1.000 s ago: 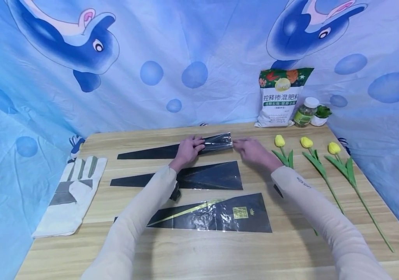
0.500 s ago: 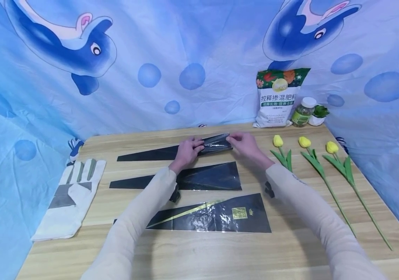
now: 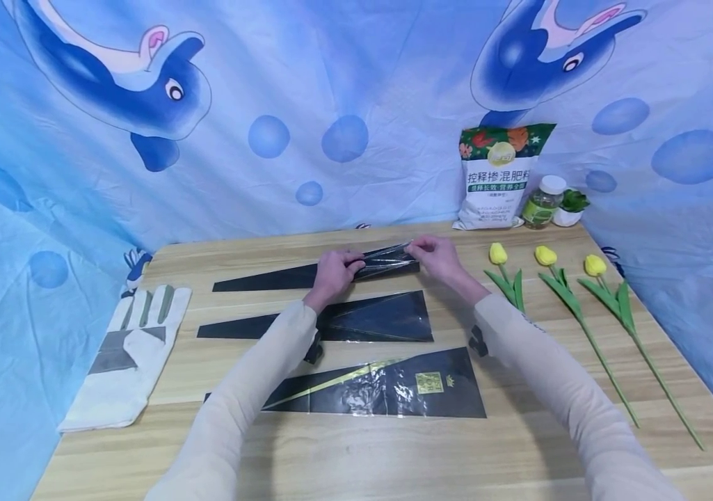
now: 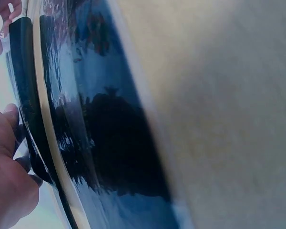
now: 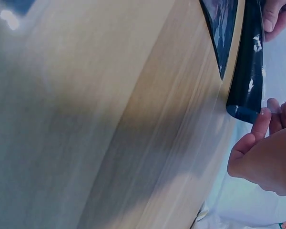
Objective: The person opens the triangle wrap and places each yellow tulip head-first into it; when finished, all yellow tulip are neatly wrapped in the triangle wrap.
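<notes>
"Where's the far black sleeve (image 3: 389, 264)?"
"Near the table's (image 3: 369, 459) back edge, and the right hand (image 3: 439, 259) pinches its wide end!"
"And the left hand (image 3: 332, 273)?"
"Gripping it midway, two more sleeves (image 3: 390, 318) lying on the near side!"

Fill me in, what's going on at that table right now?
Someone is working on the far black wrapper: the left hand holds it near the middle, and the right hand pinches the far corner of its wide end. That end bows up, but I can't tell whether its mouth is open. The middle wrapper and the near wrapper lie on the table, and three yellow tulips lie to the right, outside the wrappers.
</notes>
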`<state>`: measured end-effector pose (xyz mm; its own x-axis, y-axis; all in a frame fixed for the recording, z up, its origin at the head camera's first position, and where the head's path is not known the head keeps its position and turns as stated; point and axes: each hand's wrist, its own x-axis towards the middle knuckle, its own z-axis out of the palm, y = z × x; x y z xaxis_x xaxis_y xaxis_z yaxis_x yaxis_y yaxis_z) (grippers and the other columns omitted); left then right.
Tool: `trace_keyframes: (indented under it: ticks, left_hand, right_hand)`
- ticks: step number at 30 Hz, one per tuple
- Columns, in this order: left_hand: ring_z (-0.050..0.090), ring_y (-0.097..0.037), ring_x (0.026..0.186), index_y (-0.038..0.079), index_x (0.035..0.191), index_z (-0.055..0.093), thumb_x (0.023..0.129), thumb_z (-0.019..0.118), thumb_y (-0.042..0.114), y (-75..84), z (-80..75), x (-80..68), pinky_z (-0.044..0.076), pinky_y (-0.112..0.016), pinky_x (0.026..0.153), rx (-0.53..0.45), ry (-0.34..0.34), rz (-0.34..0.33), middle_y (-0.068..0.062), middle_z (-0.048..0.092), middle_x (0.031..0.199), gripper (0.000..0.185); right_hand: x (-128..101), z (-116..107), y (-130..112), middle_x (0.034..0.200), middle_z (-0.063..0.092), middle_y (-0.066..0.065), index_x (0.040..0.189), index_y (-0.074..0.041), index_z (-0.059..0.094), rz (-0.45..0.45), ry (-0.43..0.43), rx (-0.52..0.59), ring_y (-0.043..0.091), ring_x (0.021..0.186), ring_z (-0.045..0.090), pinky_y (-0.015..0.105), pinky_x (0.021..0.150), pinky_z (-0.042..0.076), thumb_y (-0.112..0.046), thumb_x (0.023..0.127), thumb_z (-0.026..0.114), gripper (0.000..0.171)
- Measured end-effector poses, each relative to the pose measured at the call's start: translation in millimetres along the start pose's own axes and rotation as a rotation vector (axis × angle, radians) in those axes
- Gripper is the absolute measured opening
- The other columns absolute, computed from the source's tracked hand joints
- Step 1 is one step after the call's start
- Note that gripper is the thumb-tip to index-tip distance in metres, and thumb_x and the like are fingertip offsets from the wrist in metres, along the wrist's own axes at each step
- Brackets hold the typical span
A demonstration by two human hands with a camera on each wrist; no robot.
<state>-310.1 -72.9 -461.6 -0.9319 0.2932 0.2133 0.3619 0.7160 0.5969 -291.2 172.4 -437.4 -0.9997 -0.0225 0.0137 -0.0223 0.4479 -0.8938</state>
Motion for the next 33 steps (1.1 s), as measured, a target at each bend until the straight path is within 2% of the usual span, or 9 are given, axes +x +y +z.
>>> trace_keyframes:
  ticks: [4,8,10,13,17,19,25,29,33]
  left_hand:
    - [0.057,-0.028,0.126,0.008,0.117,0.075,0.096,0.07,0.017,-0.9,-0.9,-1.6,0.045,-0.04,0.105,-0.033,0.007,-0.022,-0.01,0.069,0.123,0.024]
    - [0.058,-0.028,0.124,0.008,0.121,0.073,0.096,0.07,0.016,-1.0,-1.8,-3.7,0.048,-0.04,0.102,-0.081,0.017,-0.062,-0.012,0.067,0.125,0.026]
    - [0.058,-0.028,0.124,0.008,0.123,0.072,0.096,0.07,0.017,-1.6,-3.4,-5.1,0.048,-0.041,0.101,-0.096,0.018,-0.084,-0.013,0.066,0.128,0.028]
    - [0.056,-0.028,0.126,0.009,0.125,0.071,0.097,0.069,0.019,-3.6,-5.9,-6.5,0.048,-0.041,0.102,-0.106,0.011,-0.105,-0.014,0.063,0.131,0.03]
    - [0.056,-0.028,0.126,0.01,0.125,0.071,0.096,0.069,0.02,-5.6,-8.3,-6.8,0.05,-0.04,0.098,-0.116,0.013,-0.096,-0.013,0.063,0.13,0.03]
    - [0.057,-0.028,0.125,0.01,0.124,0.072,0.096,0.07,0.02,-6.6,-8.9,-6.8,0.052,-0.039,0.095,-0.115,0.019,-0.087,-0.013,0.064,0.129,0.029]
    - [0.06,-0.029,0.122,0.01,0.122,0.073,0.096,0.071,0.02,-7.4,-8.3,-5.9,0.052,-0.04,0.097,-0.086,0.033,-0.066,-0.013,0.066,0.125,0.028]
    - [0.06,-0.029,0.121,0.01,0.121,0.073,0.095,0.071,0.02,-6.1,-5.6,-4.0,0.052,-0.041,0.096,-0.087,0.036,-0.059,-0.013,0.067,0.125,0.028]
    - [0.06,-0.028,0.121,0.01,0.122,0.073,0.095,0.072,0.02,-4.8,-1.7,-2.3,0.053,-0.039,0.094,-0.095,0.03,-0.063,-0.011,0.067,0.125,0.028]
  right_hand:
    - [0,-1,2,0.113,0.068,0.015,0.117,-0.002,0.067,-0.016,0.005,0.006,0.027,0.101,0.062,0.036,0.086,0.053,-0.02,0.098,0.066,0.026]
    - [-4,-22,6,0.118,0.066,0.018,0.126,0.001,0.062,-0.026,0.012,-0.005,0.029,0.107,0.061,0.038,0.092,0.052,-0.019,0.1,0.062,0.033]
    - [-11,-40,7,0.118,0.066,0.02,0.128,0.002,0.061,-0.029,0.029,-0.023,0.03,0.106,0.062,0.036,0.089,0.054,-0.019,0.101,0.062,0.035]
    - [-25,-69,9,0.113,0.067,0.022,0.127,0.005,0.061,-0.045,0.051,-0.082,0.03,0.099,0.065,0.028,0.078,0.054,-0.018,0.1,0.062,0.035]
    - [-49,-107,14,0.11,0.067,0.027,0.123,0.01,0.061,-0.062,0.071,-0.167,0.029,0.092,0.066,0.018,0.068,0.052,-0.015,0.1,0.06,0.034]
    - [-60,-123,18,0.11,0.065,0.029,0.123,0.012,0.059,-0.033,0.056,-0.19,0.03,0.091,0.067,0.019,0.067,0.054,-0.016,0.101,0.059,0.035]
    - [-92,-162,35,0.112,0.059,0.033,0.131,0.017,0.047,0.123,-0.073,-0.18,0.034,0.094,0.067,0.04,0.072,0.061,-0.01,0.102,0.052,0.04]
    - [-109,-173,43,0.114,0.056,0.034,0.137,0.018,0.039,0.205,-0.16,-0.188,0.034,0.096,0.066,0.042,0.075,0.06,-0.007,0.1,0.054,0.047]
    - [-119,-174,50,0.111,0.053,0.03,0.14,0.019,0.032,0.286,-0.236,-0.132,0.031,0.089,0.068,0.043,0.075,0.06,-0.005,0.098,0.059,0.055]
